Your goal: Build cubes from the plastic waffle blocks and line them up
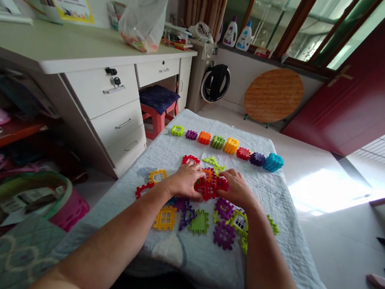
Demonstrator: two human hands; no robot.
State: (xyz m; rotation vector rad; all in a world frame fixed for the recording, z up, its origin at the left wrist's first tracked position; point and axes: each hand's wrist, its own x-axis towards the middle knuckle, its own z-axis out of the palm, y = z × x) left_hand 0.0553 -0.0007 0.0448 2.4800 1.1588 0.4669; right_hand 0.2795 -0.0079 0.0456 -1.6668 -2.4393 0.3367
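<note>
My left hand (186, 180) has its fingers curled over the left side of red interlocking pieces (209, 189) above the pile. My right hand (235, 187) grips their right side, its fingertips partly hidden. An orange piece (208, 175) shows between the hands. Around them lie loose flat pieces: a red one (190, 159), a lime one (214, 163), a yellow window piece (165, 218), a green square (199, 222), a purple one (224, 235) and a lime window piece (239, 221). Beyond the hands, several stacks sorted by colour form a row, ending in a blue stack (273, 162).
The pieces rest on a cloth-covered table (165, 252). A white desk (94, 48) with a plastic bag (144, 24) stands at the left, beside a red stool (156, 119). A washing machine (200, 73) and a round wooden board (274, 95) are behind. A basket (64, 202) sits lower left.
</note>
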